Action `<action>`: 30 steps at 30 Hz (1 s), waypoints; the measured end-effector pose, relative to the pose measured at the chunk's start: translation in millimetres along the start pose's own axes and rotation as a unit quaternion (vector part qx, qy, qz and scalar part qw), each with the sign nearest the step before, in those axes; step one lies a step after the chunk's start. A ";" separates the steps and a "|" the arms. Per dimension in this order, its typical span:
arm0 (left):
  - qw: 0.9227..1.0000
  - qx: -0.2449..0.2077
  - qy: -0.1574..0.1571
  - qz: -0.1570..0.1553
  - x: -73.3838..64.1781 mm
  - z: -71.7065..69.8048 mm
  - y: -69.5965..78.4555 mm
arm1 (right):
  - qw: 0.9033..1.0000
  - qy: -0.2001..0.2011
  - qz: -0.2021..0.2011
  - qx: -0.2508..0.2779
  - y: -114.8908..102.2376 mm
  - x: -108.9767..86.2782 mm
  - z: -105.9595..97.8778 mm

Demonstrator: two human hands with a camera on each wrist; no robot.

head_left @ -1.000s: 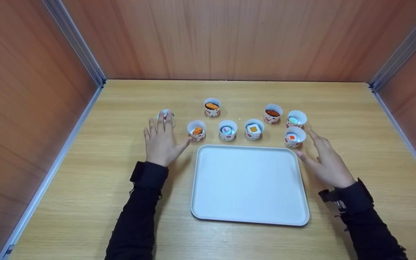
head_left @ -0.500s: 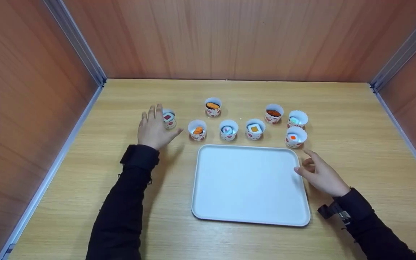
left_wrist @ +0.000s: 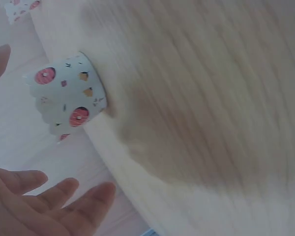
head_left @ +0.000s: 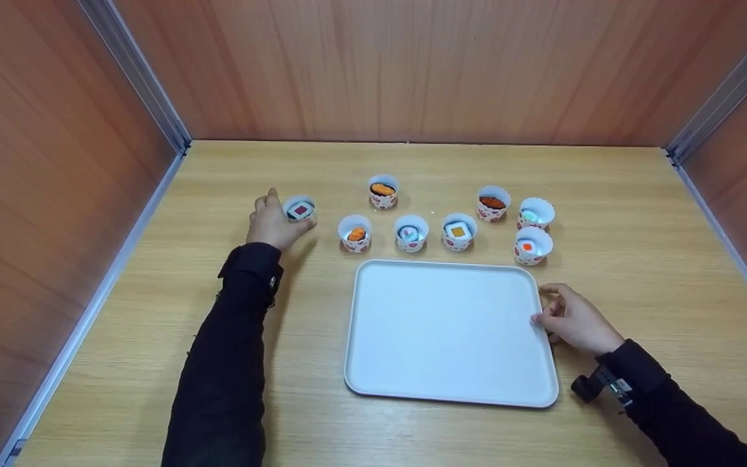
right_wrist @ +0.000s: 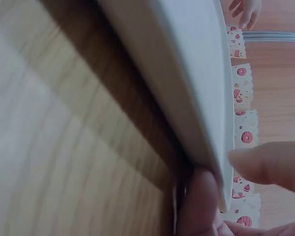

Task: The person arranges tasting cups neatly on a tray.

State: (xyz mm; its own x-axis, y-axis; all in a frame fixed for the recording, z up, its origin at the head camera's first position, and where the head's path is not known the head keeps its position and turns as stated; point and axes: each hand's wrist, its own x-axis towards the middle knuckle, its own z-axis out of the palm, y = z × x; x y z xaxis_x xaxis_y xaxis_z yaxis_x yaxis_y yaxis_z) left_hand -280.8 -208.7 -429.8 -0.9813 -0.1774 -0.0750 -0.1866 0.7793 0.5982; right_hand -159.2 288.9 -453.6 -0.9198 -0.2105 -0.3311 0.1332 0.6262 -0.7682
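My left hand [head_left: 276, 220] is spread around a paper cup [head_left: 299, 207] at the far left, which holds a white square piece with a dark red centre. In the left wrist view, thumb and fingers [left_wrist: 91, 206] stand apart on either side of this donut-print cup [left_wrist: 69, 96], with gaps between. At the right edge of a white rectangular tray [head_left: 451, 331], my right hand [head_left: 578, 321] has its thumb over the rim and its fingers at the outer side. The right wrist view shows a fingertip [right_wrist: 201, 196] against the tray's underside edge and the thumb [right_wrist: 260, 160] at its rim.
Several similar cups stand behind the tray: one with an orange piece [head_left: 355, 233], one with a pale swirl [head_left: 411, 233], one with a yellow-centred square [head_left: 458, 232]. Others [head_left: 493, 204] lie farther back and right. Wood-pattern panels [head_left: 406, 71] enclose the table.
My left hand drew back off the top of the left cup, then closed in around its side. My right hand moved down from beside the right cups to the tray's right edge.
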 end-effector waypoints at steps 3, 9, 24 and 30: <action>1.000 -0.009 -0.011 -0.002 2.9 1.6 -3.2 | 1.000 0.001 -0.009 0.000 1.6 0.7 2.4; 0.999 -0.022 -0.025 -0.011 8.4 7.3 -5.8 | 1.000 0.003 -0.010 -0.006 1.4 1.8 5.4; 0.998 -0.059 -0.003 -0.020 19.9 27.3 5.0 | 0.999 -0.022 0.023 0.006 4.9 3.8 -1.1; 0.998 -0.053 -0.003 -0.016 18.8 25.6 6.1 | 0.999 -0.039 0.033 0.014 4.6 7.4 -3.6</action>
State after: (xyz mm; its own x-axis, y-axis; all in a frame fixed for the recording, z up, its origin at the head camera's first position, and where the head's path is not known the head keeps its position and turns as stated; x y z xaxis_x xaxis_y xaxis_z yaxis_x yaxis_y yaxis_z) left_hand -301.6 -191.9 -448.0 -0.9753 -0.1974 -0.0993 -0.2116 0.7047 0.6772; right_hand -166.7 292.9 -457.6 -0.8774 -0.2283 -0.4220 0.2038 0.6188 -0.7586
